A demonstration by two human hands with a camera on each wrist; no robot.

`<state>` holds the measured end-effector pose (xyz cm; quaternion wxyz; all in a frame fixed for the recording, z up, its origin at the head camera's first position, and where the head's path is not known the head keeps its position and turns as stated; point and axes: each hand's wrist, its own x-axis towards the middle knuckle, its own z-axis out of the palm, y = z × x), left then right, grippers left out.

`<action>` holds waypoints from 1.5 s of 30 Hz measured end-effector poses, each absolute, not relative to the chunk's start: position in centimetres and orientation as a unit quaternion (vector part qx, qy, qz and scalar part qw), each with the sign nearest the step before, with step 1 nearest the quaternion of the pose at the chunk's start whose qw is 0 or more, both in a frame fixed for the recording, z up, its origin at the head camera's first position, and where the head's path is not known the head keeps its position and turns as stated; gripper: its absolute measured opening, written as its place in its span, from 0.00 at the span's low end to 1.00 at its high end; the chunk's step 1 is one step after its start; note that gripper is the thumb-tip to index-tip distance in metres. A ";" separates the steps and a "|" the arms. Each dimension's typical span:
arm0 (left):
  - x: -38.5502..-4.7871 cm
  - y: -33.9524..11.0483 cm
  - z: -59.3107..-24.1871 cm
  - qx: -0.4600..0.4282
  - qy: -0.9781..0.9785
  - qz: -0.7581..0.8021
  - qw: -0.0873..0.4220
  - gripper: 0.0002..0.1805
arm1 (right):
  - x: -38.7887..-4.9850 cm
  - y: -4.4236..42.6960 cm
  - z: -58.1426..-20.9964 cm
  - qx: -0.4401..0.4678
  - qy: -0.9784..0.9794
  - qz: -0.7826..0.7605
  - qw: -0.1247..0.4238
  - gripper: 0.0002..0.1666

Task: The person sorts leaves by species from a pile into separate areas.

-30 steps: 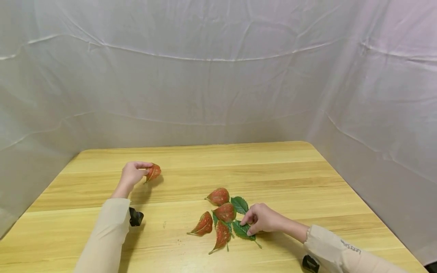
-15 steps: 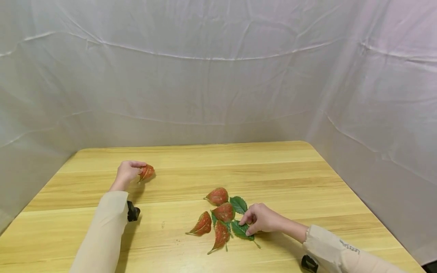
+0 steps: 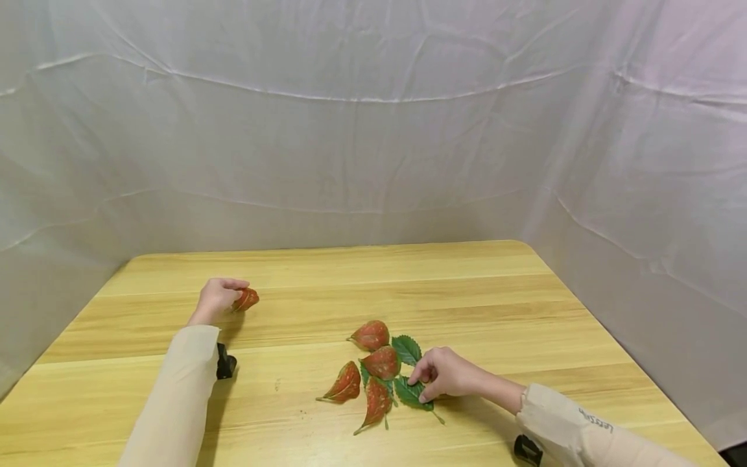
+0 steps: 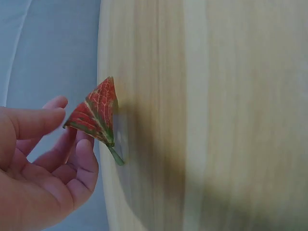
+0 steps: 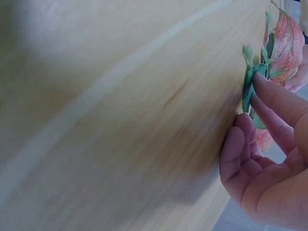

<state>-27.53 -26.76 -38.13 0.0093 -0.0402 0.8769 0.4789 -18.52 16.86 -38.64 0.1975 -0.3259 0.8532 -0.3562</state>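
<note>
At the table's far left, my left hand (image 3: 218,298) pinches a red leaf (image 3: 248,299) by its edge between thumb and fingers. In the left wrist view the red leaf (image 4: 97,111) is folded along its pale midrib, its short green stem pointing toward the tabletop. My right hand (image 3: 449,374) pinches a serrated green leaf (image 3: 408,394) lying at the right of the leaf group. Beside it lie another green leaf (image 3: 407,349) and several red leaves (image 3: 382,362) with pointed stems. More green shows partly hidden under the red ones.
The leaves lie on a wood-grain table (image 3: 496,292). Pale grey cloth (image 3: 327,149) hangs along its back and sides. Small dark specks (image 3: 303,412) dot the surface left of the leaf group. A black device (image 3: 225,362) sits under the left wrist.
My left hand has moved slightly left with the red leaf, which now sits lower, closer to the tabletop. My right hand stays at the green leaf, and the leaf group keeps its arrangement.
</note>
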 end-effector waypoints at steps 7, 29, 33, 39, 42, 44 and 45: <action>-26.5 -25.7 -36.8 -0.067 0.884 0.463 -0.015 0.18 | -18.6 16.9 -38.7 -0.330 0.853 -0.354 0.196 0.11; -27.3 -24.5 -39.0 -0.035 0.881 0.439 -0.170 0.14 | -18.9 17.1 -38.8 -0.322 0.851 -0.362 0.201 0.11; -27.2 -23.8 -39.2 -0.019 0.865 0.475 -0.160 0.14 | -18.8 17.0 -38.7 -0.322 0.851 -0.362 0.201 0.11; -23.8 -20.9 -35.2 0.001 0.875 0.464 -0.139 0.14 | -18.9 17.2 -38.6 -0.335 0.846 -0.366 0.197 0.11; -23.6 -20.4 -35.1 0.012 0.878 0.459 -0.137 0.14 | -19.0 17.3 -38.7 -0.358 0.835 -0.372 0.190 0.10; -23.5 -20.0 -35.0 0.014 0.880 0.455 -0.136 0.14 | -19.0 17.4 -38.8 -0.382 0.827 -0.372 0.180 0.10; -23.4 -19.8 -35.0 0.016 0.881 0.454 -0.134 0.14 | -19.0 17.4 -38.8 -0.386 0.825 -0.372 0.179 0.10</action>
